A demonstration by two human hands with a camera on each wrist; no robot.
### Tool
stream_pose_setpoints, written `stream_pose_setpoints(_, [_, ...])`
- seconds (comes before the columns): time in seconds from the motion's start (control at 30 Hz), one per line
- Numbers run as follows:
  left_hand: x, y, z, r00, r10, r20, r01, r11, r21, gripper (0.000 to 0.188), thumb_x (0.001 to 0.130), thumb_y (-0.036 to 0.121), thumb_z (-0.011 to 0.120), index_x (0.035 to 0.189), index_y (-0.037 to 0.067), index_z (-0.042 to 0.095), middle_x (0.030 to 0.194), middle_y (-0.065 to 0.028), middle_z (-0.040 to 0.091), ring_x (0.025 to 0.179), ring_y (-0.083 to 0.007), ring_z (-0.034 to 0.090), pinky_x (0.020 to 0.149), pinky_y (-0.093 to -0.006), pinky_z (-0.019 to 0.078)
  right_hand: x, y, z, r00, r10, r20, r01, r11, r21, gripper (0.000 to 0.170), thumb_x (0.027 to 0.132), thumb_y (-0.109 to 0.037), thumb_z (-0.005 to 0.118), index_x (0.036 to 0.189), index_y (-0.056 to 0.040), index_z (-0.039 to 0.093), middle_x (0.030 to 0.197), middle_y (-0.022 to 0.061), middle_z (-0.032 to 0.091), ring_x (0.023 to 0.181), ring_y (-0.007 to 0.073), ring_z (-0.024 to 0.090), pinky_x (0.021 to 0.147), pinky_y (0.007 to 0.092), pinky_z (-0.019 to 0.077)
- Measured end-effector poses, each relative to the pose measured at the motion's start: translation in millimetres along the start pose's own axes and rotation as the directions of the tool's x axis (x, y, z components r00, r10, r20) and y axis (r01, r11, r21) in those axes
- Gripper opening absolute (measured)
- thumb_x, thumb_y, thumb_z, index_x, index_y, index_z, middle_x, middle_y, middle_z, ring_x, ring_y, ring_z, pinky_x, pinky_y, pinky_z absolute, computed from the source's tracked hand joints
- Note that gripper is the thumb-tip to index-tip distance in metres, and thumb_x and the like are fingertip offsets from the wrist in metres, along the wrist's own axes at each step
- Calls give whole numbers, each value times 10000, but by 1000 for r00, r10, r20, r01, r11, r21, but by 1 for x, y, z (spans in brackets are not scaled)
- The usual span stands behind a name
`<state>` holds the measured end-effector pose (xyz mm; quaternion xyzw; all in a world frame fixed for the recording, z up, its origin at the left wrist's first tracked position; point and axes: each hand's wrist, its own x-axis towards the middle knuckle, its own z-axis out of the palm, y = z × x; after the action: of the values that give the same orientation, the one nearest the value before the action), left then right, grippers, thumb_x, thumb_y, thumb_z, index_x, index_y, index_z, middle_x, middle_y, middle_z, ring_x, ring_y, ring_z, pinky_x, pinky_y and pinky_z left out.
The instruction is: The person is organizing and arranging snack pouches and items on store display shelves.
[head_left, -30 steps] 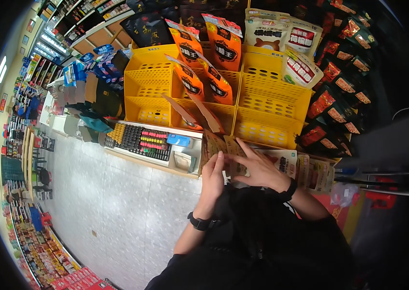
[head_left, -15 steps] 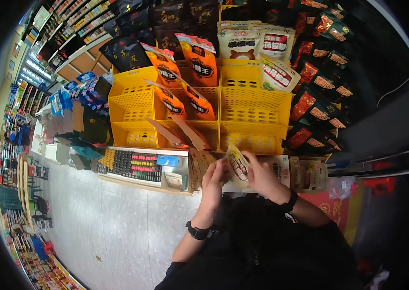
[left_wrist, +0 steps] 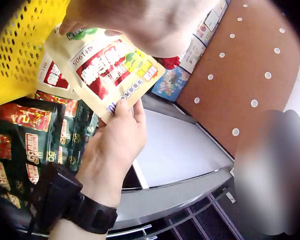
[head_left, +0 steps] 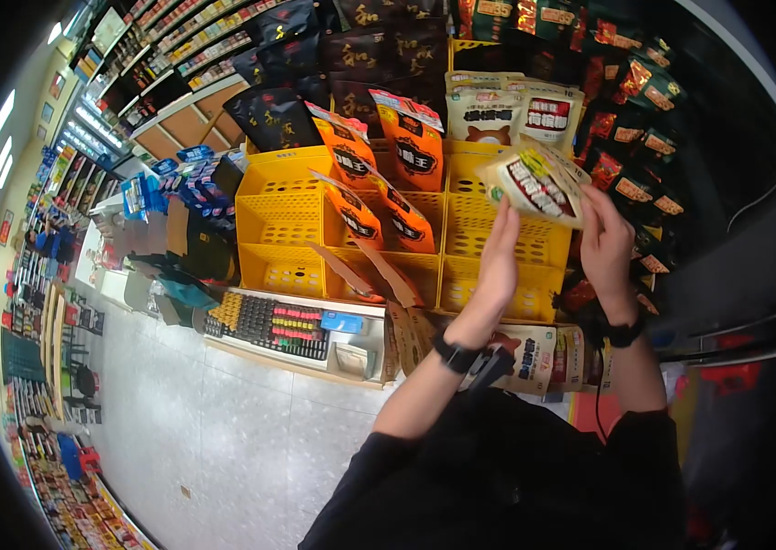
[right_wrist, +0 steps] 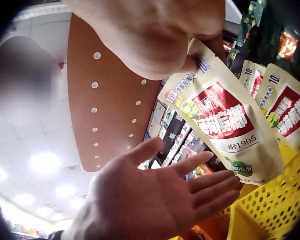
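A cream betel nut pouch (head_left: 535,188) with a red label is held tilted over the right column of the yellow racks (head_left: 503,291). My right hand (head_left: 606,243) pinches its top corner between thumb and fingers, plain in the right wrist view on the pouch (right_wrist: 225,120). My left hand (head_left: 495,266) touches the pouch's lower end; its fingers (right_wrist: 210,187) are straight with the palm turned up. In the left wrist view the right hand (left_wrist: 122,135) grips the corner near the printed 10. Similar cream pouches (head_left: 548,115) stand behind, partly covered by the held one.
Orange pouches (head_left: 411,147) fill the middle column. Dark green pouches (head_left: 645,137) hang on the right. More cream pouches (head_left: 532,357) lie along the low front ledge, beside a tray of small black and coloured items (head_left: 282,323). Black pouches (head_left: 269,119) stand at the back.
Both hands worked low at the front ledge, where the right hand took hold of a cream pouch. They have risen forward and right with it to the right column. The head view has shifted.
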<state>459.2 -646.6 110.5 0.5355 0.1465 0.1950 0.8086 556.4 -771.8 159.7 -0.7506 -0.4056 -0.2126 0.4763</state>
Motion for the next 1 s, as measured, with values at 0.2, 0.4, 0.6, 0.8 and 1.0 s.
stream_pose_setpoints(0.2, [65,4,6,1000,18,-20,-19,998,-59,706,1018,555,360,1557,115,237,1595,-75,268,1466,-228,234,1165,-439,185,51,41,31,995,-22,102,20,1000,18,221,953,-52,533,1134,-7,652,1001,246,673,931,394,671,768,401,533])
stream_pose_setpoints(0.4, [87,-7,2,1000,-4,-16,3,998,-66,713,1003,579,374,1532,108,295,1560,-79,325,1447,-242,265,1146,-446,196,60,63,60,975,33,218,-32,999,-7,221,938,-77,558,1126,-46,671,920,238,675,866,405,664,736,453,531])
stream_pose_setpoints(0.6, [111,-30,-6,996,-71,-53,68,996,-61,723,989,604,387,1506,100,352,1525,-82,382,1428,-256,295,1127,-452,207,40,80,77,997,21,80,-12,993,-116,251,905,-158,638,1117,-27,665,914,226,689,851,424,657,751,455,537])
stream_pose_setpoints(0.8, [119,-28,0,988,-150,34,152,984,-93,705,987,606,392,1477,98,405,1467,-74,466,1391,-227,351,1119,-457,211,21,83,69,947,297,122,-267,939,-216,173,879,-176,674,878,-4,670,783,233,663,763,435,644,683,486,527])
stream_pose_setpoints(1.0, [118,-16,11,981,-189,30,191,977,-90,652,993,586,394,1437,113,455,1448,-46,498,1387,-199,365,1123,-440,210,22,80,52,969,219,113,-193,960,-203,192,870,-185,694,816,-6,651,697,228,626,697,427,633,602,472,516])
